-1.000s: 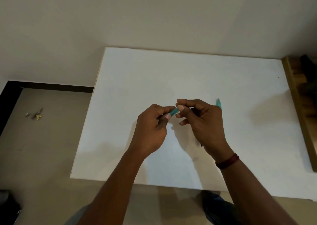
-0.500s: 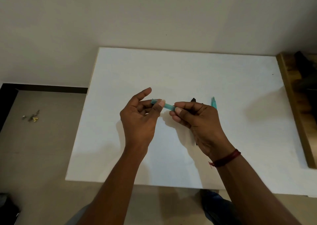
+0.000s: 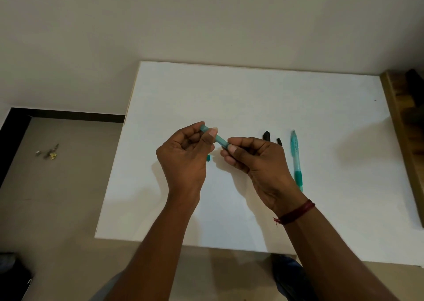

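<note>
Above the white table [image 3: 252, 98], both hands hold one teal pen barrel [image 3: 220, 139] that slants from upper left to lower right. My left hand [image 3: 185, 156] pinches its upper end between thumb and fingers. My right hand [image 3: 254, 160] pinches its lower end with thumb and forefinger. A small teal piece [image 3: 208, 158] shows just below my left hand, by its edge. A whole teal pen [image 3: 296, 158] lies on the table right of my right hand. Two small black parts [image 3: 266, 135] [image 3: 279, 141] lie just beyond my right knuckles.
A wooden shelf edge [image 3: 401, 140] runs along the table's right side with dark objects on it. On the floor at the left lies a small cluster of metal bits [image 3: 49, 152]. A wall stands behind the table.
The teal barrel has come further out between my hands, and my left hand has shifted left along it. My right hand moved down-left, uncovering the black parts and the pen on the table.
</note>
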